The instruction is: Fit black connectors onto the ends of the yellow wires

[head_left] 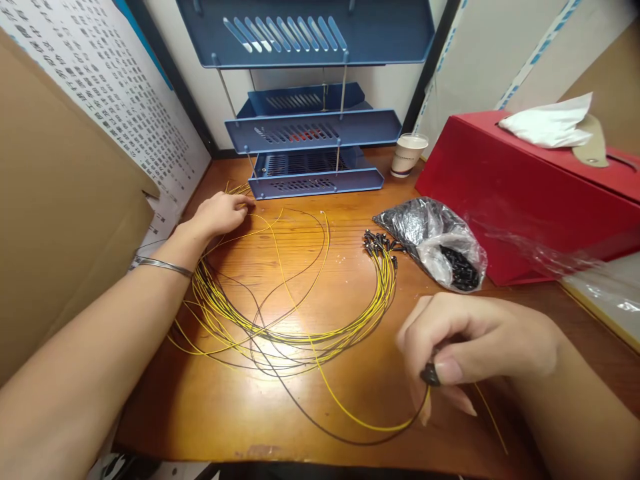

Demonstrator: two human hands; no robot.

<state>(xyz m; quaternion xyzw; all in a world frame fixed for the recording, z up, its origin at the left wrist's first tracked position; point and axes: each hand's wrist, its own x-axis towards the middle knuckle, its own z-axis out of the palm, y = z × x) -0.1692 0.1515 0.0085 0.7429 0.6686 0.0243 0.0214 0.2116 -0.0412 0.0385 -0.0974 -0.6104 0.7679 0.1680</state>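
Note:
My right hand (475,340), at the lower right, pinches a small black cap (430,375) between thumb and fingers. From this cap a yellow wire and a black wire (350,443) run off leftward in a loop. My left hand (225,212) reaches to the far left of the table, over the loose wire ends beside the bottom tray. Its index finger is stretched out and the other fingers are partly hidden. Between my hands lies a curved bundle of yellow and black wires (300,339). Black-capped ends (381,245) gather at the bundle's right tip.
A clear plastic bag of small black parts (435,240) lies against a red tissue box (530,200). Behind stand a blue tiered tray rack (315,183) and a paper cup (409,155). Cardboard (65,200) and a printed sheet (125,87) border the wooden table (210,413) at left.

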